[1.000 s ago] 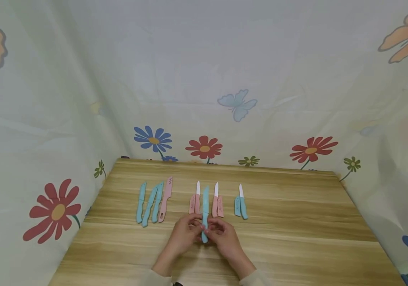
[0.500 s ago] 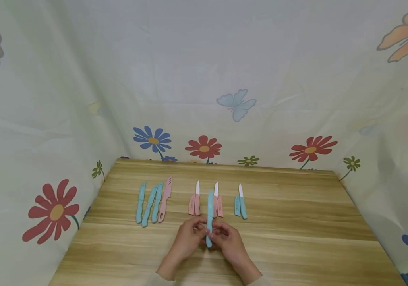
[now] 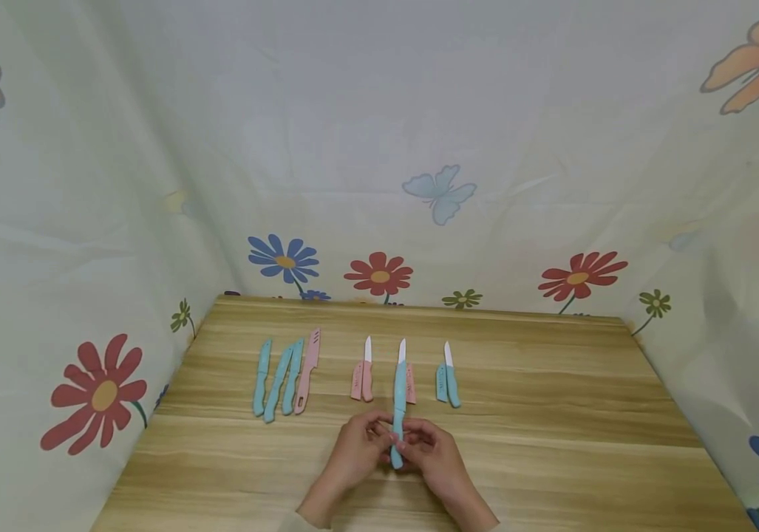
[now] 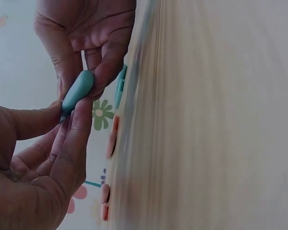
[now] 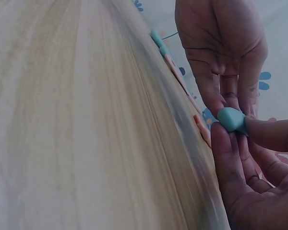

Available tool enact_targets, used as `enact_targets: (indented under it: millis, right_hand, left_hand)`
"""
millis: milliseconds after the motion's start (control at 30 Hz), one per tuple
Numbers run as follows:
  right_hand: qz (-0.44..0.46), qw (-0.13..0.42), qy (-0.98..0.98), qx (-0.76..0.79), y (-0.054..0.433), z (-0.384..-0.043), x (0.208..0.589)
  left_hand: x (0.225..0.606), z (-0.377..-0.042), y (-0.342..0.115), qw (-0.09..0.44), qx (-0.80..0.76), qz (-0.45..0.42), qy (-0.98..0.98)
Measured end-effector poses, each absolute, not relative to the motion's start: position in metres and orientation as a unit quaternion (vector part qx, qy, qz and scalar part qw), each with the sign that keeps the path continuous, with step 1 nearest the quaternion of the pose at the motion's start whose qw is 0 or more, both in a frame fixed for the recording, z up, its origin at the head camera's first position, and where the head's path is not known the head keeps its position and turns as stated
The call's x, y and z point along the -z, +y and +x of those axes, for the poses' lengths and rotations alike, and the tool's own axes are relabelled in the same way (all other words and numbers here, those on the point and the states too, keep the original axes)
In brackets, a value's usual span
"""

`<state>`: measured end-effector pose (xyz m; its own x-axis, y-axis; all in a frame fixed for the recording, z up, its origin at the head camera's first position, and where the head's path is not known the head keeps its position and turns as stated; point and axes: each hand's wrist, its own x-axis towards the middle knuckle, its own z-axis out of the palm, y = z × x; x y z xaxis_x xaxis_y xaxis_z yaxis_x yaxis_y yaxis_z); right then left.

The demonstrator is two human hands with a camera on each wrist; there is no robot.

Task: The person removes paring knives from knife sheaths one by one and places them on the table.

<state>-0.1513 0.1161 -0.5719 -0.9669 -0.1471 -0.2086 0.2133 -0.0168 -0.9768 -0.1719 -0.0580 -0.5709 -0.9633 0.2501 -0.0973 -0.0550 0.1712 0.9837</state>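
a pale cloth (image 3: pixel 326 111) printed with flowers and butterflies hangs behind and along both sides of a wood-grained counter (image 3: pixel 552 443). above its near part, the person's left hand (image 3: pixel 355 452) and right hand (image 3: pixel 437 457) face each other, thumb and fingers of each pinched in on the same handle from either side, parted only by its thickness. what they hold, lifted clear of the counter, is a slim turquoise knife in a matching sheath (image 3: pixel 400 406), its covered end pointing away from the person. over to the left lies a long pink knife-shaped piece with slots (image 3: pixel 309 369), and just left of it are three slim turquoise sheathed knives (image 3: pixel 262 380). shorter knives with bare white blades lie farther right: a pink-handled knife (image 3: pixel 367 375), a second pink-handled knife (image 3: pixel 402 352), whose handle is hidden from me behind the held one, and a turquoise-handled knife (image 3: pixel 451 380). smallest are the loose covers, each beside its blade's knife: a pink sheath (image 3: pixel 356 382), another pink sheath (image 3: pixel 410 383) and a turquoise sheath (image 3: pixel 442 384).
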Motion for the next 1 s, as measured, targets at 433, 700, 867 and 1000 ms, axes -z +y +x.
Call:
enact_targets:
  millis: [433, 700, 867, 1000]
  right_hand:
    - [0.024, 0.131, 0.690, 0.712, 0.1173, -0.1517, 0.5698]
    - [0.030, 0.132, 0.692, 0.709, 0.1174, -0.1494, 0.5695]
    - [0.031, 0.132, 0.696, 0.706, 0.1183, -0.1477, 0.5714]
    - [0.033, 0.132, 0.699, 0.703, 0.1195, -0.1473, 0.5736]
  left_hand:
    - [0.5729, -0.1699, -0.0549, 0.113, -0.635, 0.060, 0.762]
    - [0.5750, -0.1698, -0.0551, 0.122, -0.638, 0.053, 0.759]
    - [0.5759, -0.1694, -0.0558, 0.128, -0.648, 0.055, 0.748]
    - [0.5763, -0.1703, -0.0571, 0.144, -0.659, 0.058, 0.736]
